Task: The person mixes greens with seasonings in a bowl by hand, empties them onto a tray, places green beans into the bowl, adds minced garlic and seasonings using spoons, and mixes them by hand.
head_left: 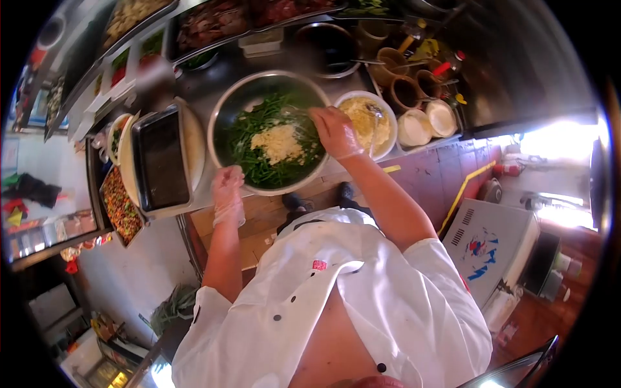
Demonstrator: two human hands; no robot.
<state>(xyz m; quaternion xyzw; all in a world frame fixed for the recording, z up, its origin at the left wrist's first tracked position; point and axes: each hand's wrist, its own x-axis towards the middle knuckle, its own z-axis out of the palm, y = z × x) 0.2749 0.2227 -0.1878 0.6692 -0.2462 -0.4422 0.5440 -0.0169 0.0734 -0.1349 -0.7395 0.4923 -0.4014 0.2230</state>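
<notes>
A large metal bowl (220,97) holds chopped greens (259,116) with a pale yellow, minced heap (277,143) on top. My left hand (228,194), in a clear plastic glove, has its fingers curled at the bowl's near left rim. Over the right rim reaches my right hand (336,133), also gloved, its fingers bunched and pointing into the bowl. A faint pale blur shows by its fingertips; what they hold, if anything, is too small to name. Just right of that hand stands a white bowl (393,132) of yellowish mince (362,116) with a metal spoon (375,111) in it.
Left of the metal bowl lies a dark rectangular tray (158,158), with a pan of colourful diced pieces (121,207) beyond. Seasoning tubs (405,92) and white containers (414,128) crowd the right. A dark round pot (326,48) and meat trays (213,29) line the back.
</notes>
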